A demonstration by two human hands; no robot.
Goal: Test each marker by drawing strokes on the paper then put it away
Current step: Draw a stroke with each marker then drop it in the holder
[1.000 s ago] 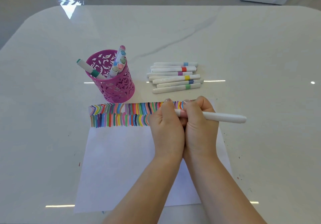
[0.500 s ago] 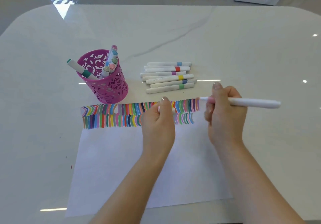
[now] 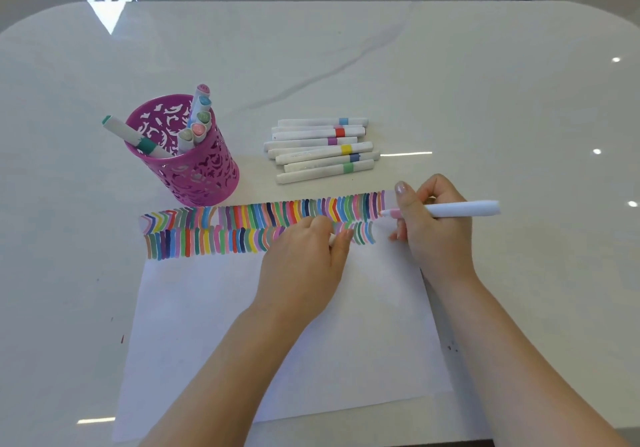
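Cup [image 3: 194,176] holds six markers [image 3: 198,131]; pile [image 3: 322,148] beside it, roughly eight. Right hand [image 3: 436,235] grips one pink marker [image 3: 460,209], tip at strokes' [image 3: 242,228] right end on paper [image 3: 277,342]. Left hand [image 3: 304,259] pinches cap [image 3: 331,238]. Hands parted since 1 s ago.

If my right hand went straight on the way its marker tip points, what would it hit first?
Probably the left hand, resting on the paper left of the marker tip, with only drawn strokes between them. Height is unclear, so the right hand might pass above its knuckles.
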